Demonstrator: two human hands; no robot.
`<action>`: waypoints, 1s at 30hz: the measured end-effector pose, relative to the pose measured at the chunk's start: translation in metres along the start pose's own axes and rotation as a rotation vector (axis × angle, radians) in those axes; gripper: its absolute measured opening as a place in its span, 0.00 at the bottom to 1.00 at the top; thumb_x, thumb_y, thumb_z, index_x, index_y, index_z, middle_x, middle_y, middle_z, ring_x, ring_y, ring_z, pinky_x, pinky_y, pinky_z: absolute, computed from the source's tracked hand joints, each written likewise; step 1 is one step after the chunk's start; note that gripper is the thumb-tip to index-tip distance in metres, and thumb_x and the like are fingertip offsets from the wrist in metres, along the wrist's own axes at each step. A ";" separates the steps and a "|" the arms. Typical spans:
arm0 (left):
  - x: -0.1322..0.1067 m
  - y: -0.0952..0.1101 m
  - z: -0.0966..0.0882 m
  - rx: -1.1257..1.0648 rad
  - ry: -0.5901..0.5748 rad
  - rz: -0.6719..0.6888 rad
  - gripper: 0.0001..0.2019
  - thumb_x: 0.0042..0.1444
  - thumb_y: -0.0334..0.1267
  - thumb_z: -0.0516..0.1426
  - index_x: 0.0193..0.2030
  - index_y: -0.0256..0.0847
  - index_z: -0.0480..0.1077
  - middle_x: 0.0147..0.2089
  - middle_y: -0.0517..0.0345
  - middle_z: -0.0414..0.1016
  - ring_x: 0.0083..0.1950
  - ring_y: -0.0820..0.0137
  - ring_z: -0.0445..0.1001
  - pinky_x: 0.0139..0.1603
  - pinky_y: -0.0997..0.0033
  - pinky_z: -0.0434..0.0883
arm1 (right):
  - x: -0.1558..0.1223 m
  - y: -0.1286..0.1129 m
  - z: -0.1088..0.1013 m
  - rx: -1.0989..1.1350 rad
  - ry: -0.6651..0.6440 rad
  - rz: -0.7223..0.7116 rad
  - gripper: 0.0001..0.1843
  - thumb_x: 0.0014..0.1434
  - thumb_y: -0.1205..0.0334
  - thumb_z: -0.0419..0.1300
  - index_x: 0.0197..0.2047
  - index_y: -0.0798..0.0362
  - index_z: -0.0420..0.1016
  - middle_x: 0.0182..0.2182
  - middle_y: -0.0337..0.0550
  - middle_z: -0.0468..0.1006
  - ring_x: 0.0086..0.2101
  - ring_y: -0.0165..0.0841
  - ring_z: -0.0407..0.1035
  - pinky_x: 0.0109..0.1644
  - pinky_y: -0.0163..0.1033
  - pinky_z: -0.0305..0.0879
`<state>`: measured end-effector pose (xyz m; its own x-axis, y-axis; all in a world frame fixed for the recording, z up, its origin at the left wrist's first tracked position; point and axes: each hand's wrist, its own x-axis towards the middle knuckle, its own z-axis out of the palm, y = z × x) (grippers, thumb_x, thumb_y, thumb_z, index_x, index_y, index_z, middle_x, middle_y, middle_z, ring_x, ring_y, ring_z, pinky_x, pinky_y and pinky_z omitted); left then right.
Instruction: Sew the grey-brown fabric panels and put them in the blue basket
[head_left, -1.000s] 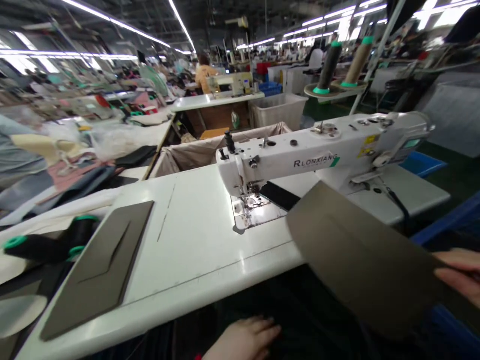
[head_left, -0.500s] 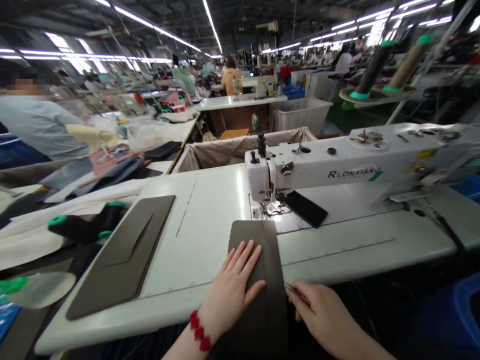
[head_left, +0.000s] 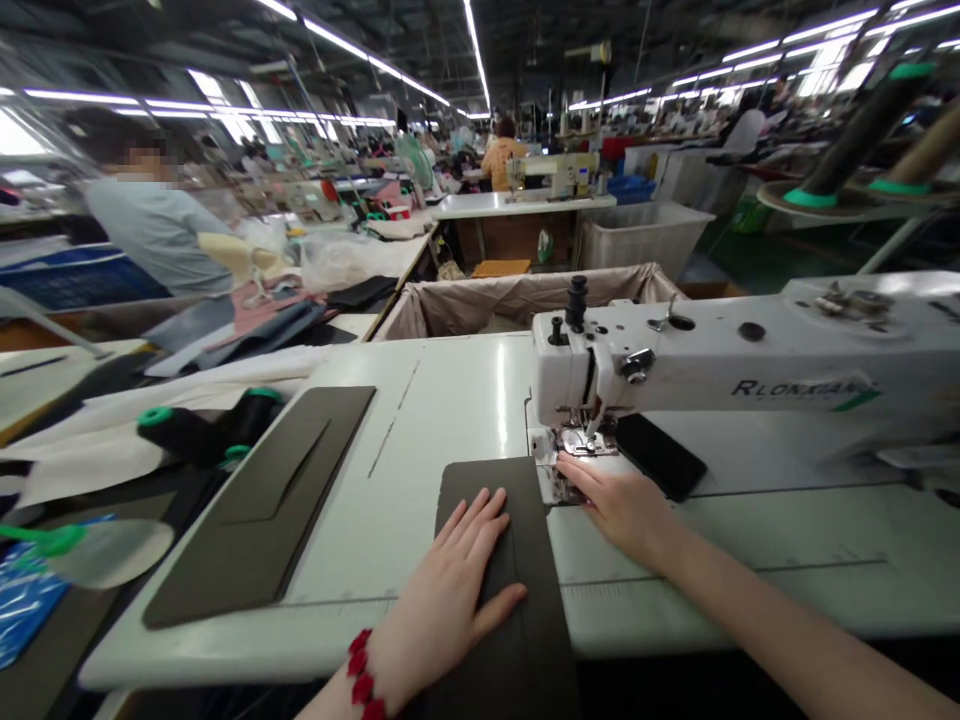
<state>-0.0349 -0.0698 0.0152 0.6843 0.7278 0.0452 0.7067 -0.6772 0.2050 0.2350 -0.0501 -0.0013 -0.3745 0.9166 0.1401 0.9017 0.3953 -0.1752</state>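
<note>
Head view: the left hand (head_left: 450,580) lies flat, palm down and fingers spread, on a dark grey-brown panel (head_left: 540,650). The panel rests on the white desk (head_left: 427,400), and its near end runs over the front edge toward the person. Its far end stops just short of the presser foot (head_left: 589,440) of the sewing machine (head_left: 712,370). The right hand (head_left: 622,510) is well apart from the left, reaching forward beside the panel's far corner, with its fingertips (head_left: 566,468) close under the foot. I cannot tell whether those fingers pinch anything; neither hand is clamped around the panel.

The flat left palm looks like sound handling, since spread pressure should keep the panel square and stop it creeping. For a straight line, the panel's edge would best sit true to the foot, with the right fingers guiding lightly and staying to the side of the needle. A black phone (head_left: 660,455) lies just beside them on the machine bed, within reach of that hand.

Left of the work lies a second panel (head_left: 262,510) with a slanted slit, near black thread cones (head_left: 214,435) with green ends. Behind the desk stands a cloth-lined bin (head_left: 517,305), and a co-worker (head_left: 157,230) stands further left.
</note>
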 end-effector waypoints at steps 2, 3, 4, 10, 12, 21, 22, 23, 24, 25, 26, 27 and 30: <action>0.015 -0.004 -0.004 -0.043 -0.031 0.031 0.29 0.60 0.55 0.55 0.63 0.41 0.58 0.73 0.52 0.45 0.73 0.60 0.46 0.72 0.52 0.52 | -0.006 0.003 0.002 0.029 0.021 0.004 0.33 0.59 0.71 0.52 0.67 0.47 0.59 0.64 0.41 0.63 0.49 0.39 0.72 0.50 0.43 0.70; 0.024 -0.006 -0.006 -0.060 -0.044 0.051 0.30 0.59 0.56 0.56 0.63 0.41 0.59 0.73 0.52 0.45 0.73 0.59 0.46 0.72 0.52 0.51 | -0.007 0.004 0.003 0.044 0.031 0.005 0.33 0.58 0.71 0.52 0.67 0.48 0.59 0.63 0.41 0.63 0.50 0.40 0.71 0.51 0.44 0.70; 0.032 -0.007 -0.007 -0.075 -0.050 0.071 0.31 0.58 0.57 0.56 0.63 0.41 0.59 0.73 0.52 0.46 0.73 0.59 0.46 0.73 0.51 0.50 | -0.008 0.004 0.004 0.060 0.040 0.005 0.33 0.58 0.72 0.52 0.66 0.48 0.60 0.63 0.41 0.64 0.51 0.40 0.71 0.53 0.44 0.69; 0.063 -0.010 -0.007 -0.132 -0.082 0.175 0.44 0.55 0.60 0.57 0.72 0.45 0.44 0.73 0.52 0.46 0.73 0.56 0.44 0.73 0.49 0.45 | -0.005 0.005 0.010 0.112 0.058 0.002 0.30 0.60 0.70 0.51 0.65 0.49 0.62 0.64 0.41 0.63 0.53 0.39 0.70 0.54 0.46 0.69; 0.064 -0.010 -0.005 -0.138 -0.082 0.183 0.44 0.56 0.59 0.57 0.72 0.45 0.42 0.74 0.53 0.44 0.74 0.56 0.42 0.73 0.49 0.44 | -0.005 0.006 0.010 0.108 0.048 0.005 0.31 0.60 0.71 0.51 0.66 0.49 0.61 0.64 0.41 0.63 0.51 0.39 0.70 0.54 0.46 0.69; 0.060 -0.006 -0.005 -0.146 -0.077 0.175 0.45 0.56 0.60 0.57 0.73 0.47 0.41 0.73 0.55 0.44 0.73 0.56 0.43 0.73 0.50 0.45 | -0.006 0.007 0.008 0.087 0.022 0.015 0.32 0.58 0.71 0.52 0.66 0.47 0.62 0.64 0.40 0.63 0.49 0.39 0.72 0.52 0.46 0.70; 0.060 -0.006 -0.005 -0.145 -0.083 0.173 0.45 0.56 0.60 0.56 0.73 0.47 0.41 0.73 0.55 0.44 0.74 0.57 0.43 0.73 0.51 0.45 | -0.006 0.007 0.008 0.090 0.020 0.016 0.32 0.58 0.71 0.51 0.65 0.47 0.62 0.64 0.40 0.63 0.49 0.40 0.72 0.53 0.46 0.70; 0.060 -0.006 -0.005 -0.143 -0.088 0.169 0.44 0.56 0.60 0.56 0.73 0.47 0.40 0.74 0.56 0.44 0.74 0.57 0.42 0.73 0.51 0.46 | -0.006 0.007 0.008 0.096 0.019 0.016 0.31 0.58 0.71 0.51 0.65 0.47 0.62 0.64 0.40 0.63 0.50 0.40 0.71 0.53 0.46 0.70; 0.060 -0.006 -0.005 -0.142 -0.092 0.166 0.44 0.57 0.60 0.56 0.73 0.47 0.40 0.74 0.56 0.44 0.74 0.57 0.42 0.73 0.51 0.46 | -0.006 0.007 0.008 0.102 0.020 0.015 0.31 0.58 0.70 0.51 0.65 0.47 0.62 0.64 0.40 0.63 0.50 0.39 0.71 0.54 0.46 0.69; 0.060 -0.006 -0.005 -0.142 -0.091 0.165 0.44 0.57 0.60 0.56 0.73 0.48 0.40 0.74 0.56 0.44 0.74 0.57 0.43 0.73 0.51 0.46 | -0.006 0.007 0.009 0.108 0.021 0.015 0.31 0.59 0.70 0.51 0.65 0.47 0.62 0.64 0.40 0.63 0.51 0.39 0.71 0.54 0.46 0.69; 0.060 -0.006 -0.005 -0.142 -0.091 0.165 0.44 0.57 0.59 0.56 0.73 0.48 0.40 0.74 0.56 0.44 0.74 0.57 0.43 0.72 0.50 0.46 | -0.006 0.007 0.009 0.113 0.024 0.014 0.31 0.59 0.70 0.51 0.65 0.47 0.62 0.64 0.40 0.64 0.51 0.39 0.71 0.54 0.46 0.69; 0.060 -0.007 -0.005 -0.143 -0.088 0.166 0.44 0.57 0.59 0.56 0.73 0.48 0.39 0.73 0.56 0.44 0.73 0.57 0.43 0.72 0.50 0.46 | -0.006 0.008 0.009 0.117 0.027 0.013 0.31 0.59 0.70 0.52 0.65 0.47 0.62 0.63 0.41 0.64 0.51 0.39 0.71 0.54 0.46 0.69; 0.060 -0.007 -0.003 -0.143 -0.086 0.176 0.44 0.57 0.60 0.56 0.73 0.48 0.38 0.73 0.55 0.44 0.74 0.56 0.43 0.72 0.50 0.46 | -0.006 0.008 0.010 0.122 0.043 0.011 0.31 0.58 0.70 0.52 0.65 0.47 0.62 0.63 0.42 0.64 0.52 0.39 0.70 0.54 0.46 0.70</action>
<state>0.0006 -0.0209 0.0195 0.8117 0.5839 0.0105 0.5468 -0.7662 0.3376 0.2424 -0.0521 -0.0129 -0.3528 0.9185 0.1784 0.8718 0.3920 -0.2938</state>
